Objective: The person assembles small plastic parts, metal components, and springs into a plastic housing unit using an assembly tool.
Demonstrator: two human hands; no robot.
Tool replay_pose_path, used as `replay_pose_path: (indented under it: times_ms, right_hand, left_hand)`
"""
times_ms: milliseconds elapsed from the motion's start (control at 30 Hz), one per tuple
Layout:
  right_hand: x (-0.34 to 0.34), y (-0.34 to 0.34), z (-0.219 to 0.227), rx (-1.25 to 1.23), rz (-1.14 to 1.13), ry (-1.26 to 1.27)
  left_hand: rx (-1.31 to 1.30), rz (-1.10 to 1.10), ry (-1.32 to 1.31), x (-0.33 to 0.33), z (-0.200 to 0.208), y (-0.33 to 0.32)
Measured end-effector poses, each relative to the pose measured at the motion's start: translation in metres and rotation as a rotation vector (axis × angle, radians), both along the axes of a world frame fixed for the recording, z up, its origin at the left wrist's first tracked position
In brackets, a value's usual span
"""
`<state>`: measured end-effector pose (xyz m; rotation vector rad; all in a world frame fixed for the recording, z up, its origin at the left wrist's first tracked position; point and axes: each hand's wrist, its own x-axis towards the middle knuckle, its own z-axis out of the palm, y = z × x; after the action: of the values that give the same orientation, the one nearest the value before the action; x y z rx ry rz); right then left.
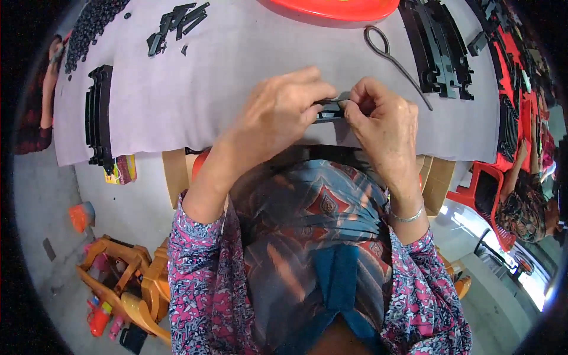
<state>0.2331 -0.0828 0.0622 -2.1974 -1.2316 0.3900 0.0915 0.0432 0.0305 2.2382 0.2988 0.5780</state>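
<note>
My left hand [278, 109] and my right hand [384, 115] meet over the near edge of the table. Both are closed, fingertips pinched around a small dark plastic part [331, 112] with a pale spot on it. The fingers cover most of this part, so its full shape is hidden. To the right of my hands lies a dark metal rod with a looped end [402, 70]. Small flat black pieces [177, 22] are heaped loosely at the far left, and small round black pieces [89, 29] form a pile in the corner beyond them.
Long black plastic strips lie in a stack at the left edge [99, 115] and another at the right [438, 47]. A red tray [337, 9] sits at the far side. Other people are at both sides. Wooden furniture [127, 278] and a red chair [482, 195] stand below table height.
</note>
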Motion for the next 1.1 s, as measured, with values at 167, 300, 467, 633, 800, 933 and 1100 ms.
replay_pose_path:
  times_ms: [167, 300, 467, 633, 800, 933, 1100]
  right_hand:
    - [0.0, 0.002, 0.001, -0.024, 0.012, -0.022]
    - [0.001, 0.002, 0.0, -0.006, 0.013, -0.072]
    - [0.0, 0.0, -0.003, 0.035, 0.006, -0.04]
    - [-0.001, -0.007, -0.008, 0.1, 0.017, 0.003]
    - [0.002, -0.015, -0.016, 0.263, 0.065, -0.033]
    - [-0.002, -0.019, -0.018, 0.342, 0.307, -0.249]
    - [-0.007, -0.018, -0.022, 0.27, 0.302, -0.4]
  left_hand:
    - [0.022, -0.012, 0.006, -0.013, 0.0, -0.003]
    - [0.231, -0.026, 0.092, -0.015, 0.004, -0.012]
    - [0.299, 0.023, 0.103, -0.018, -0.002, -0.015]
    - [0.349, 0.054, 0.059, -0.018, -0.011, -0.019]
    - [0.386, 0.132, 0.028, -0.017, -0.016, -0.023]
    - [0.38, 0.13, 0.027, -0.016, -0.015, -0.023]
    - [0.356, 0.124, 0.029, -0.015, -0.013, -0.022]
